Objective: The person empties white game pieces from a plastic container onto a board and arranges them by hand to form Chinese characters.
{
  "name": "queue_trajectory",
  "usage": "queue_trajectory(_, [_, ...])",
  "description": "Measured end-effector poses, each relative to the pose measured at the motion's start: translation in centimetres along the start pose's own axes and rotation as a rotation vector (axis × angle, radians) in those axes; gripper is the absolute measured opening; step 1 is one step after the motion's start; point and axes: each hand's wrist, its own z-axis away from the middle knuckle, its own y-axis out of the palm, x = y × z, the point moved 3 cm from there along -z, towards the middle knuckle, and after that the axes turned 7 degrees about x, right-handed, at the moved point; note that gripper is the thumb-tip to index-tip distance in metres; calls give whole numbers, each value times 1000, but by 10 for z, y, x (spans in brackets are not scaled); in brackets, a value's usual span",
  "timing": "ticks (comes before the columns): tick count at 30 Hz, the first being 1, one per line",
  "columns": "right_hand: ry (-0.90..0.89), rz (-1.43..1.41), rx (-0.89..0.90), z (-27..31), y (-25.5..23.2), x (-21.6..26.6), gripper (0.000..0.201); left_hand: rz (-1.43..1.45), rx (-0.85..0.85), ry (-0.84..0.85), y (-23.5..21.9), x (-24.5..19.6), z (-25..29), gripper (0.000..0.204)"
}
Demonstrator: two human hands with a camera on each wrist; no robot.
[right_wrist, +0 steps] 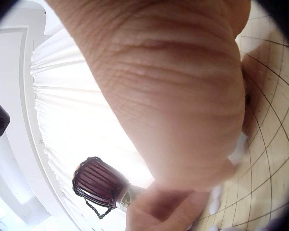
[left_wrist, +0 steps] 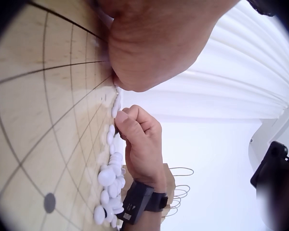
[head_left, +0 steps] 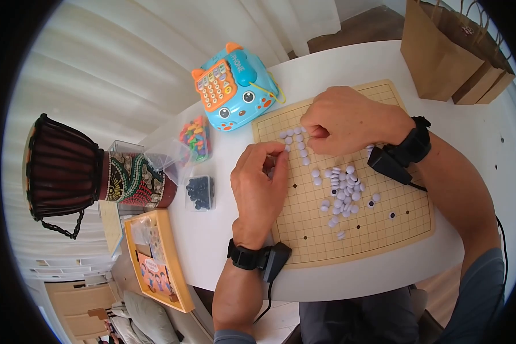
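A wooden grid board (head_left: pixel 327 243) lies on the table. My left hand (head_left: pixel 259 178) is at its left side, thumb and index finger pinching a white Go stone (head_left: pixel 287 148). My right hand (head_left: pixel 350 120) is bent low over the upper part of the board. Its fingers are curled, with the fingertips at a line of white stones (head_left: pixel 300 138); a blurred white stone (right_wrist: pixel 238 149) shows beneath it in the right wrist view. A loose heap of white stones (head_left: pixel 344 198) lies mid-board, and several have dark centres. In the left wrist view the right thumb and index finger meet beside the stones.
Beyond the board stands a blue toy phone (head_left: pixel 235 92). Clear boxes of coloured pieces (head_left: pixel 196 140) and dark stones (head_left: pixel 200 194) are to the left, near a drum (head_left: pixel 69 169) and an orange-framed tray (head_left: pixel 155 258). Paper bags (head_left: pixel 441 63) stand at the far right.
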Motion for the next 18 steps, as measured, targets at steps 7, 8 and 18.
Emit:
queue_trajectory(7, [25, -4, 29, 0, -2, 3, 34, 5, -12, 8, 0, 1, 0, 9])
queue_trajectory(8, [23, -18, 22, 1, -3, 3, 34, 5, -13, 6, 0, 1, 0, 9])
queue_trajectory(18, [46, 5, 51, 0, -3, 2, 27, 20, 73, -30, -6, 2, -1, 22])
